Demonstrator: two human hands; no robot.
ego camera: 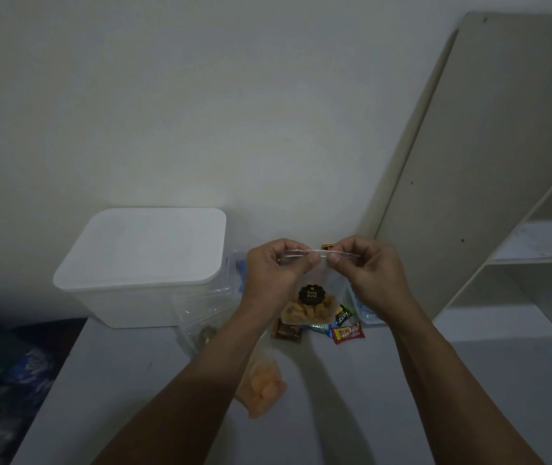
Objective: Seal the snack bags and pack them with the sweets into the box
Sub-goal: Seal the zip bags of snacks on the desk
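1. The left hand [276, 268] and the right hand [367, 268] hold a clear snack bag [311, 297] up over the table [402, 397], each pinching its zip strip [306, 252] between thumb and fingers, thumbs nearly meeting at the middle.
2. To seal it well, I would press the strip from the middle outward to both ends, keeping it level — the orange snacks sit low in the bag, well clear of the strip.
3. The white box [140, 266] stands to the left against the wall, its lid on; it will need opening before packing.
4. Wrapped sweets [348, 333] lie on the table under the held bag — a second bag of orange pieces [261, 384] lies nearer, and a clear bag [201, 317] leans beside the box, its contents too dim to name.
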